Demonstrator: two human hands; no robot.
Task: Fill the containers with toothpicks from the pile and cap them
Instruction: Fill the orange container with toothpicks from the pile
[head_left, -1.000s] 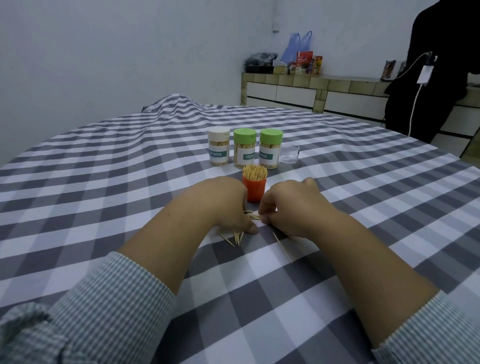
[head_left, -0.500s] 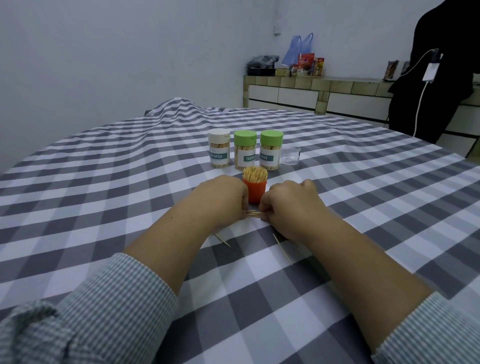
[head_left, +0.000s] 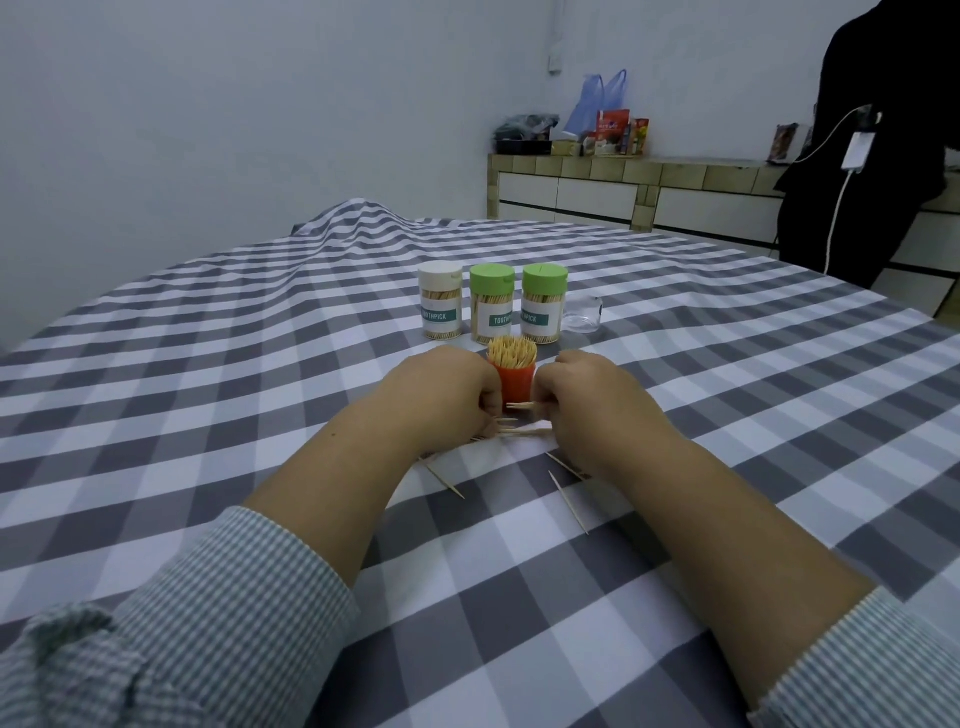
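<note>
Both hands sit knuckles-up on the checked desk (head_left: 218, 374), just in front of the orange container (head_left: 513, 382). The left hand (head_left: 447, 400) and the right hand (head_left: 587, 405) have their fingers curled inward toward each other, and a small bundle of toothpicks (head_left: 519, 406) bridges the gap between them, its ends disappearing under the fingertips on each side. So each grip is closed, pinching that bundle; how many sticks are in it cannot be told, since the fingers hide the ends.

More sticks lie flat just below the bundle, and a few loose toothpicks (head_left: 569, 501) are scattered nearer the person, near the right wrist and the left forearm. The orange container stands upright between the hands, uncapped and already packed with sticks standing on end. Behind it stand three capped containers: one with a white cap (head_left: 440, 275) and two with green caps (head_left: 492, 278) (head_left: 544, 276). A clear cap (head_left: 583, 314) lies beside them on the right.

The sticks are very light, thin and stiff, likely to roll or fan apart and to snap if bent. A pinch near the middle of an aligned bundle should hold best, the points tapped level before it is stood into the orange container. That container looks nearly full, so late sticks may need easing in.
</note>
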